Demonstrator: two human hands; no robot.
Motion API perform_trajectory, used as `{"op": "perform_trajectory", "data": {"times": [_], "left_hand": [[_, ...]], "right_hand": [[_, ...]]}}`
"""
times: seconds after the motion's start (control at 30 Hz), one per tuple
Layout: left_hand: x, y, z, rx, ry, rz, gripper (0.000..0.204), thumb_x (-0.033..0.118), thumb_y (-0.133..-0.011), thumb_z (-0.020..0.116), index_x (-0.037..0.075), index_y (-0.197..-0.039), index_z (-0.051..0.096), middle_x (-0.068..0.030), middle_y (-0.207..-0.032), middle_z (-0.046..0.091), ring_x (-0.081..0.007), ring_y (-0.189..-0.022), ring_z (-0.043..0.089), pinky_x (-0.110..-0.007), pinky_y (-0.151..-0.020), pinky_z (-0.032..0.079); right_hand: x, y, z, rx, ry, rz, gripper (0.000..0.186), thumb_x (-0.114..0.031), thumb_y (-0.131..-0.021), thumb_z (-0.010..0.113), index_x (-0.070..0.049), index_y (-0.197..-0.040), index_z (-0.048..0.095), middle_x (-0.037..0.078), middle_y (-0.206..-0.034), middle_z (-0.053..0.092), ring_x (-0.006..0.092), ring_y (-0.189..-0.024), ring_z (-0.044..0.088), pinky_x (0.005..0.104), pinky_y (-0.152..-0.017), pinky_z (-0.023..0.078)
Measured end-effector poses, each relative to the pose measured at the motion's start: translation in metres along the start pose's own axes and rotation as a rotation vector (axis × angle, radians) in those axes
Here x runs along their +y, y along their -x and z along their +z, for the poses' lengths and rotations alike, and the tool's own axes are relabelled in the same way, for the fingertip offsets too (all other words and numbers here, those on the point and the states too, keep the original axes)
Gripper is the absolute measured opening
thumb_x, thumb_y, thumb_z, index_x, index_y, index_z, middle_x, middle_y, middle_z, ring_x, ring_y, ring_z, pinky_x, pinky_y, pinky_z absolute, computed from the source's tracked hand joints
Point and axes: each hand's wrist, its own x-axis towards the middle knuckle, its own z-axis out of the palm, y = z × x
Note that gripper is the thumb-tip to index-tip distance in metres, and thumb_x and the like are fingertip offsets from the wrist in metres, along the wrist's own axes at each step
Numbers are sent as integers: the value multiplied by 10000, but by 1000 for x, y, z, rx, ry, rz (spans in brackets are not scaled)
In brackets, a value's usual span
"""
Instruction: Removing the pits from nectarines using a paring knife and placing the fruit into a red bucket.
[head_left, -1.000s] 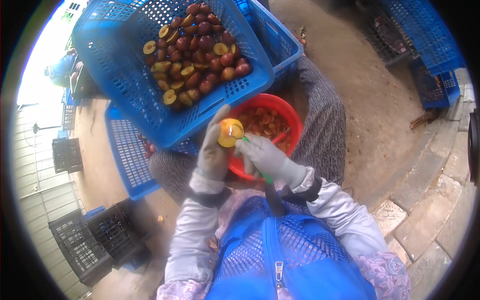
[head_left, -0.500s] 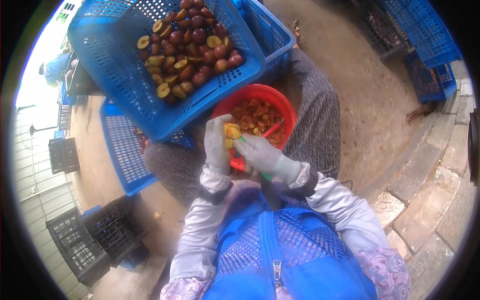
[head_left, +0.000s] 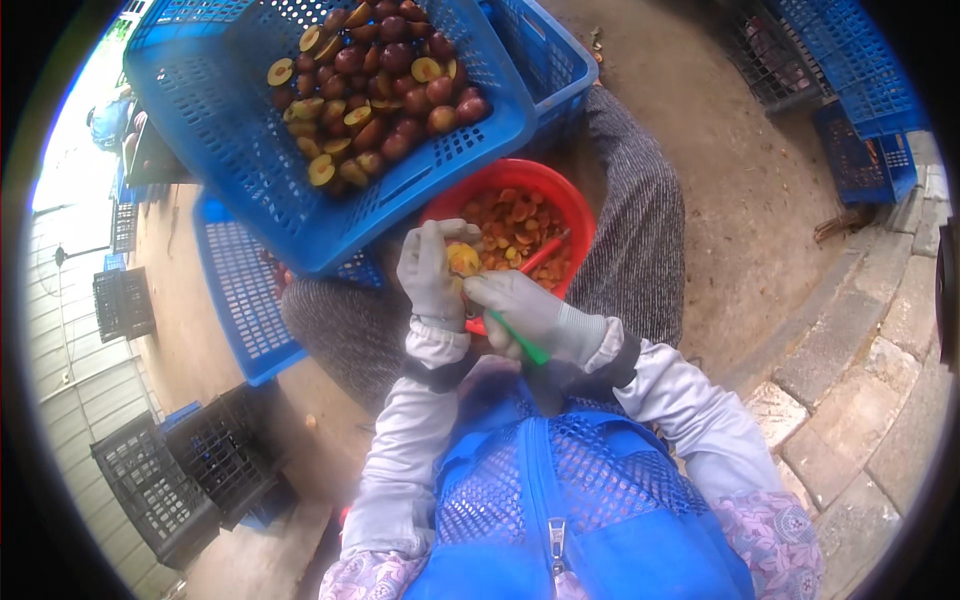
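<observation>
Both my hands wear pale grey gloves and meet above the near left side of a red basin (head_left: 583,215). In the fingers of my left hand (head_left: 428,275) is a cut plum (head_left: 463,258), its yellow flesh showing. My right hand (head_left: 530,308) is closed on a tool with a green handle (head_left: 522,340), whose thin metal end meets the plum; its exact shape is too small to tell. Inside the basin lie many orange-brown fruit pieces (head_left: 510,215) and a red stick-like handle (head_left: 545,250). Beyond my hands, a tilted blue crate (head_left: 265,205) holds halved and whole-looking plums (head_left: 385,90).
Another blue crate (head_left: 560,65) is behind the tilted one, and a lower blue crate (head_left: 245,300) stands at left. Black crates (head_left: 155,490) sit at lower left. More crates (head_left: 850,60) are at upper right, near a brick-paved edge (head_left: 850,370). My knees flank the basin.
My right hand has turned, so more of the green handle shows below it. My left hand has shifted slightly left and up, still holding the plum. The whole view has shifted a little.
</observation>
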Motion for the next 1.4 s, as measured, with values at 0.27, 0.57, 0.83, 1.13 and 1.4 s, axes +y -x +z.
{"op": "perform_trajectory", "data": {"times": [0.27, 0.57, 0.83, 1.13, 1.4], "left_hand": [[3, -7, -14, -95, -9, -247, 241, 203, -863, 483, -7, -774, 560, -127, -706, 616, -171, -590, 571, -256, -552, 468], [-5, -8, -21, -70, 19, -324, 255, 208, -851, 504, -21, -756, 566, -132, -682, 612, -182, -527, 569, -269, -502, 473], [-11, -10, -33, -163, -57, -248, 248, 175, -867, 485, -27, -757, 575, -122, -676, 615, -180, -583, 593, -256, -532, 473], [-17, -9, -42, -271, -40, -279, 268, 218, -866, 503, -21, -765, 570, -124, -713, 612, -166, -593, 577, -249, -561, 468], [-19, -3, -33, 14, 40, -167, 340, 312, -899, 445, 7, -815, 568, -135, -738, 614, -208, -630, 588, -310, -589, 497]], "right_hand": [[-3, -9, -19, -284, -310, 249, 406, -412, -893, 388, -51, -751, 510, -23, -451, 381, 64, -312, 322, 203, -282, 272], [2, -15, -17, -361, -392, 308, 417, -405, -907, 368, -38, -776, 514, -26, -441, 347, 68, -302, 288, 210, -267, 242], [7, -28, -23, -548, -553, 413, 399, -363, -927, 328, -45, -776, 516, -25, -428, 330, 75, -294, 287, 234, -259, 244], [-2, -30, -17, -363, -271, 442, 372, -361, -895, 399, -52, -719, 511, -19, -424, 346, 79, -290, 289, 220, -264, 247], [16, -36, -13, -601, -752, 329, 435, -305, -946, 289, -23, -786, 581, -17, -393, 318, 88, -266, 279, 215, -230, 247]]}}
